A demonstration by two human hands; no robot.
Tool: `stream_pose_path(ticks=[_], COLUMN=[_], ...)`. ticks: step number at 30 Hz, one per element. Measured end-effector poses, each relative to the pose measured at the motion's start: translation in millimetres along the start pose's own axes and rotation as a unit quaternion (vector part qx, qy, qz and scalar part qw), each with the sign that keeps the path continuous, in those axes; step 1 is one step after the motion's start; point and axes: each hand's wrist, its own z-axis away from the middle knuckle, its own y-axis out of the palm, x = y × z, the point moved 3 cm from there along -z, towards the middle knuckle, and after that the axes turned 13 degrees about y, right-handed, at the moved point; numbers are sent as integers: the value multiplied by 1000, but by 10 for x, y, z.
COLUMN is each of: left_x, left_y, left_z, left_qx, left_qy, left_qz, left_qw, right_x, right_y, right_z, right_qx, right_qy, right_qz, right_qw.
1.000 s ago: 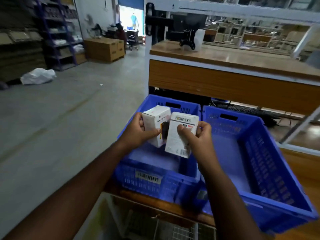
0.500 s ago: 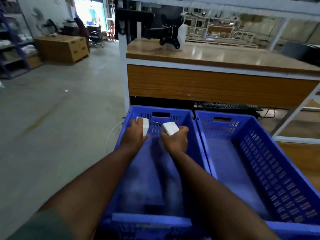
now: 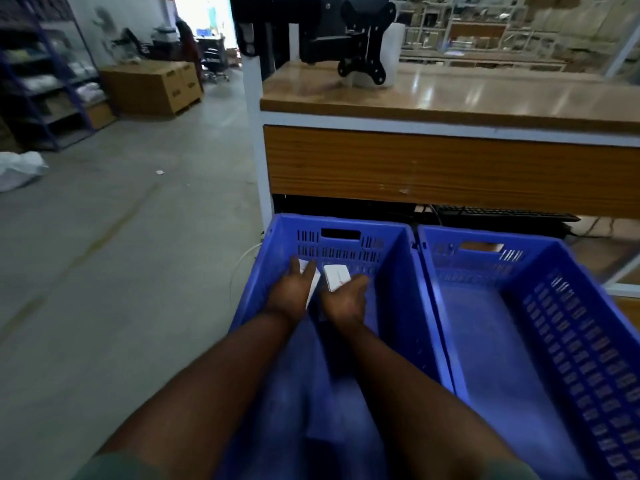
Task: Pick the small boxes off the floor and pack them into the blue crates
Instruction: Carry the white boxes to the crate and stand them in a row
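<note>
While both arms reach down into the left blue crate (image 3: 394,271), the floor (image 3: 104,254) to its left shows a white bag (image 3: 17,169), a blue shelving rack (image 3: 45,74) and a wooden cabinet (image 3: 152,86) farther back. Inside that left crate, near its far wall, the left hand (image 3: 292,289) rests with fingers straight over a small white box (image 3: 312,282), touching it without curling round it. Just beside it to the right lies a second white box (image 3: 336,276), its top face showing; the right hand (image 3: 346,299) sits palm-up and relaxed at that box's near edge, fingers loosely spread, holding nothing. Whether the boxes stand on the crate's bottom is hidden by the hands. Touching this crate on the right is the right blue crate (image 3: 571,323), where only bare blue bottom and slotted walls show. Behind both crates stands the bench (image 3: 450,98), carrying a black monitor mount (image 3: 362,39), with a keyboard (image 3: 502,214) below it.
</note>
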Motion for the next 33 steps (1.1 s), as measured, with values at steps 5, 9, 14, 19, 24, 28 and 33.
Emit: stream_pose_path(ticks=[5, 9, 14, 19, 24, 28, 33], left_x=[144, 167, 301, 341, 452, 463, 482], left_y=[89, 209, 173, 96, 160, 229, 247], left_z=[109, -22, -272, -434, -632, -660, -667], left_qx=[-105, -170, -82, 0, -52, -102, -70], left_qy=[-31, -28, -79, -51, -2, 16, -8], left_qz=[54, 11, -76, -222, -281, -315, -306], left_qw=[993, 985, 991, 974, 958, 943, 950], right_x=[43, -28, -127, -26, 107, 120, -22], right_y=[92, 176, 278, 287, 355, 407, 494], right_z=[-75, -88, -279, -430, -632, -718, -709], right_qx=[26, 103, 119, 126, 115, 93, 69], right_qy=[-59, -199, -274, -304, -314, -325, -340], right_qz=[32, 160, 222, 280, 294, 306, 294], right_qw=[997, 961, 928, 902, 896, 890, 890])
